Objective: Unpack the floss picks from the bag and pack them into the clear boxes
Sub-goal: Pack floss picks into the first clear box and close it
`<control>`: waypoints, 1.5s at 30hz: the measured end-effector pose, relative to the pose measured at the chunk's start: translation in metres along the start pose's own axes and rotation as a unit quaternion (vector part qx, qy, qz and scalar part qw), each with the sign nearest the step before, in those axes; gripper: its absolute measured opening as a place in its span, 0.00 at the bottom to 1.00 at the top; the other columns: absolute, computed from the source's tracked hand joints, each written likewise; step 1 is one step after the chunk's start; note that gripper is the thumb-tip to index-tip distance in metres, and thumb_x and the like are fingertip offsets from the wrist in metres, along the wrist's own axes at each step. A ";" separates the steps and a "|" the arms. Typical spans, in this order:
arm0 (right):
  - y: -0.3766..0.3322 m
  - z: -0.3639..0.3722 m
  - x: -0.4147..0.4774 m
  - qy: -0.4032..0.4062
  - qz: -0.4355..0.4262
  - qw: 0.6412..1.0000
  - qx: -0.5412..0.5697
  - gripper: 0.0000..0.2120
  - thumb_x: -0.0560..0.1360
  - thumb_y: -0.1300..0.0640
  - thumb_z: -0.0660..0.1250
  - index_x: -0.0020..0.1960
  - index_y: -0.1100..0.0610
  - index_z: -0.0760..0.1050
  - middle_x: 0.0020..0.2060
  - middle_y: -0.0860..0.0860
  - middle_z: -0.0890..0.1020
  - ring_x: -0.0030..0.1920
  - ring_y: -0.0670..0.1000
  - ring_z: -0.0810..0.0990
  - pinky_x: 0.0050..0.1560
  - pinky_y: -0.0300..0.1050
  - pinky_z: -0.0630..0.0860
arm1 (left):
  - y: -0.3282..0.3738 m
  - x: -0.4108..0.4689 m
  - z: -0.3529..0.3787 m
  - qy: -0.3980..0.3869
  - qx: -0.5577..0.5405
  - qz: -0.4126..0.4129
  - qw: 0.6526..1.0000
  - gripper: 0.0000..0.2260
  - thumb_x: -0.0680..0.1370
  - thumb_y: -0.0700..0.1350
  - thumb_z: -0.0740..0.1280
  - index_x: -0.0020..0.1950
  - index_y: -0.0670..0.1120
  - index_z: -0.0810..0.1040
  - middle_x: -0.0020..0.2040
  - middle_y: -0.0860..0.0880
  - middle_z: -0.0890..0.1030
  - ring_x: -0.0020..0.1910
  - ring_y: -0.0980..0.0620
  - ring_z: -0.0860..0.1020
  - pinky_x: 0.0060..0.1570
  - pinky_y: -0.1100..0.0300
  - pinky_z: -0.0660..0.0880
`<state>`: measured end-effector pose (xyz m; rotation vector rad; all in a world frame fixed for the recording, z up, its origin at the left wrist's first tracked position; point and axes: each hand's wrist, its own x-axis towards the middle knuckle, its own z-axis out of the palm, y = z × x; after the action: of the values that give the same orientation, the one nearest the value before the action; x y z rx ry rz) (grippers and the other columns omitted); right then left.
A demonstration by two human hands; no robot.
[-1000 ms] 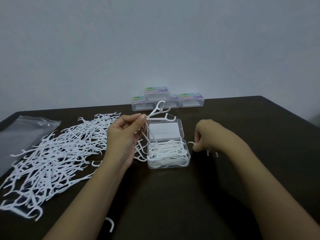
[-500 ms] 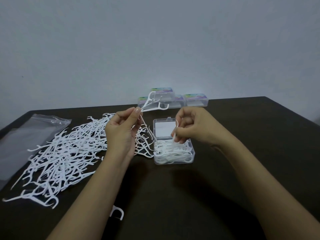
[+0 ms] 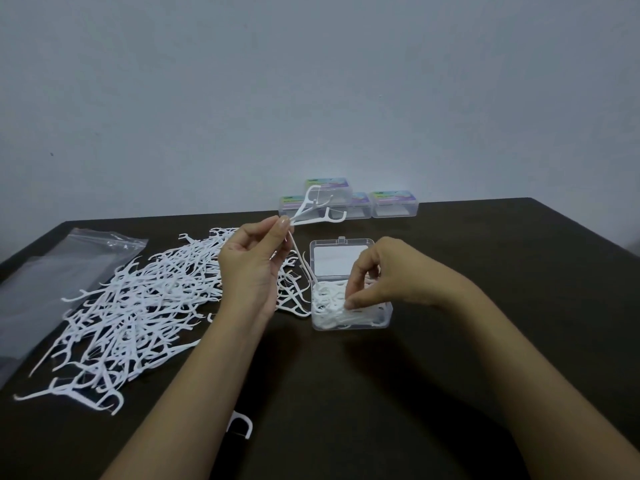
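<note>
1. Floss picks (image 3: 131,306), thin white plastic with hooked, forked heads, lay in a loose tangled heap on the left half of the dark matte tabletop (image 3: 485,306).
2. Packed picks (image 3: 332,306) filled the open clear box (image 3: 349,323) near the tabletop's middle. Its flat hinged lid (image 3: 341,259) lay open toward the far edge.
3. The left hand (image 3: 249,268) pinched a small bunch of picks (image 3: 315,213) between thumb and forefinger, just left of the box, with the heads fanned upward.
4. The right hand (image 3: 377,275) reached into the box, fingers curled down and pinching the packed picks.
5. A glossy transparent zip bag (image 3: 52,271) lay flat at the left edge.
6. Closed clear boxes (image 3: 394,204) with coloured labels were stacked at the far edge.
7. One stray pick (image 3: 240,424) lay toward the near edge.
</note>
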<state>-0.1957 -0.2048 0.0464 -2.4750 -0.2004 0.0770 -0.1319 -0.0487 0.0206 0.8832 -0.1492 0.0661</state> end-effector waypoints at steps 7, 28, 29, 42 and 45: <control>-0.004 0.031 0.017 0.157 -0.018 0.985 -0.063 0.11 0.76 0.49 0.64 0.54 0.52 0.78 0.42 0.48 0.80 0.48 0.45 0.70 0.48 0.38 0.64 | 0.001 -0.002 0.001 0.001 0.008 -0.003 1.000 0.07 0.72 0.31 0.66 0.38 0.41 0.75 0.28 0.51 0.80 0.29 0.58 0.78 0.39 0.66 0.77; 0.011 -0.002 0.012 0.140 0.017 0.975 0.171 0.04 0.70 0.64 0.71 0.39 0.56 0.79 0.34 0.49 0.83 0.34 0.37 0.80 0.41 0.28 0.74 | -0.006 -0.003 0.001 0.015 0.014 -0.022 1.000 0.07 0.72 0.31 0.67 0.37 0.42 0.76 0.28 0.51 0.80 0.29 0.58 0.78 0.36 0.67 0.77; 0.012 -0.003 0.010 0.130 0.019 0.971 0.198 0.04 0.70 0.64 0.71 0.39 0.56 0.79 0.35 0.51 0.84 0.36 0.38 0.81 0.43 0.30 0.75 | -0.006 -0.003 0.001 0.014 0.013 -0.023 1.000 0.07 0.72 0.31 0.67 0.37 0.42 0.76 0.28 0.51 0.80 0.30 0.58 0.78 0.36 0.67 0.77; 0.008 0.002 0.008 0.106 0.020 0.969 0.223 0.04 0.70 0.52 0.71 0.42 0.52 0.81 0.36 0.46 0.84 0.39 0.40 0.79 0.45 0.32 0.73 | -0.015 -0.010 0.007 0.019 0.000 -0.037 0.999 0.07 0.72 0.30 0.67 0.38 0.41 0.75 0.29 0.51 0.81 0.29 0.59 0.78 0.36 0.68 0.77; -0.001 0.012 0.010 0.099 -0.010 0.981 0.166 0.04 0.67 0.54 0.75 0.41 0.52 0.82 0.23 0.38 0.78 0.27 0.38 0.70 0.32 0.26 0.66 | -0.016 -0.012 0.009 0.030 -0.023 -0.048 0.998 0.07 0.73 0.31 0.66 0.38 0.41 0.75 0.29 0.51 0.81 0.30 0.59 0.79 0.36 0.68 0.77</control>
<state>-0.1870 -0.1952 0.0369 -2.1306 -0.1165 -0.1336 -0.1425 -0.0658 0.0121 0.8411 -0.0527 -0.0010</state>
